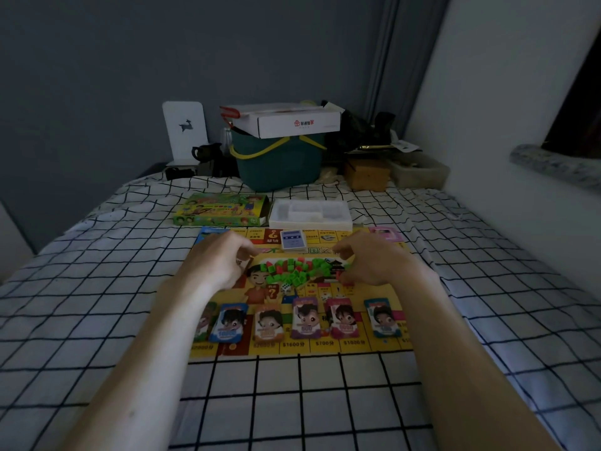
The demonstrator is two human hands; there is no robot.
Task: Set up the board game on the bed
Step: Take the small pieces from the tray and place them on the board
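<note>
— While you lean over the bed point(97, 288) with its black-and-white checked sheet, what lies on it?

— Your yellow game board point(357, 348) lies flat on the sheet in front of you. Beyond its far edge sit the green game box point(221, 209) and, just beside it to the right, the white plastic tray point(310, 214). Behind those, against the wall, stands a teal bucket point(279, 167) with a white carton point(292, 122) on top.

— And on the board itself?

— Along the near edge you have a row of money stacks point(305, 317) with cartoon faces, set side by side. A blue card deck point(293, 239) lies near the far edge. At the middle is a heap of small green and red houses point(292, 271), with a white die point(286, 289) just in front of it.

— Your hands?

— Your left hand point(218, 262) is at the heap's left end, your right hand point(370, 262) at its right end — both with fingers curled down toward the pieces. Whether either one pinches a house, I cannot tell.
</note>
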